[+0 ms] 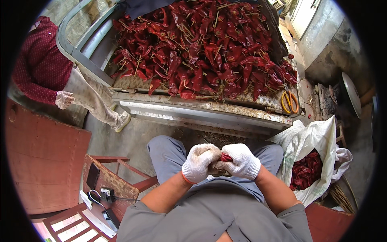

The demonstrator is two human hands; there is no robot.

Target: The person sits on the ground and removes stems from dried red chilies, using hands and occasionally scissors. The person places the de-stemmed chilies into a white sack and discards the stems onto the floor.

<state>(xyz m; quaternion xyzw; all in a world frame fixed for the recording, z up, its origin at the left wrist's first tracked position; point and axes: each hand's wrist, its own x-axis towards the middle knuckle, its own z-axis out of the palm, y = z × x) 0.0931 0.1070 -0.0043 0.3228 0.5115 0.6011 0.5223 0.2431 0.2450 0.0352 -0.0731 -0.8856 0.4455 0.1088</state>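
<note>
Two gloved hands hold a red pepper.

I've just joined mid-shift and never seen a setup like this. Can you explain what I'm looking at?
There's no robot here: a seated person works by hand. The single picture comes from a camera on that person's head, looking down; its wide lens bends straight edges.

The left grip and right grip are simply hands in white gloves, close together over the lap. The right holds what looks like a red pepper, mostly hidden; whether the left also grasps it is unclear.

Ahead, a metal platform carries a heap of red peppers, with orange-handled scissors at its right corner. At right, a white sack holds more. Another person stands at left.
</note>
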